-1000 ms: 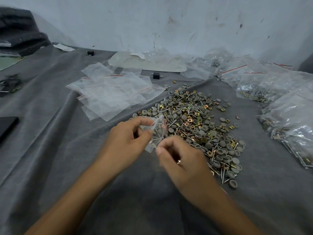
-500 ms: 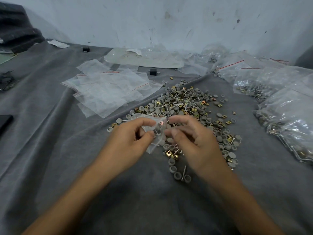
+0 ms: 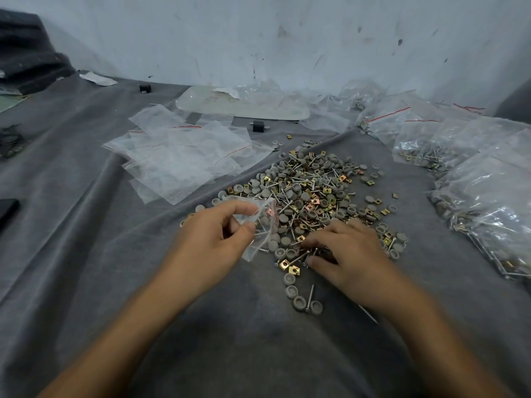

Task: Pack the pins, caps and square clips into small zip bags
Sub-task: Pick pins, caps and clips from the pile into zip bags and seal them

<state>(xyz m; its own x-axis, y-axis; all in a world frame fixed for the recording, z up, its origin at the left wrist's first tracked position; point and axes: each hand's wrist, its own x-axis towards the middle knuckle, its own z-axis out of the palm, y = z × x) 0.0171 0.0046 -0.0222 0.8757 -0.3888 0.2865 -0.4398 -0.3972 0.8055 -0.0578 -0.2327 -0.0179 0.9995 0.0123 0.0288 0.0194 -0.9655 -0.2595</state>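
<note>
The right hand [image 3: 349, 254] has dropped from the small clear zip bag [image 3: 263, 225] to the heap of grey caps, steel pins and brass square clips [image 3: 313, 191] on the grey-clothed counter [image 3: 86, 254], grip unclear, likely fetching more, while the left hand [image 3: 212, 239] still pinches the part-filled bag

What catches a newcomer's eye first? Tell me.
A heap of pins, caps and square clips sprawls on the grey cloth. At its near edge the left hand pinches a small zip bag holding parts, the right hand beside it on the heap. Empty bags lie behind left; filled bags pile up right.
</note>
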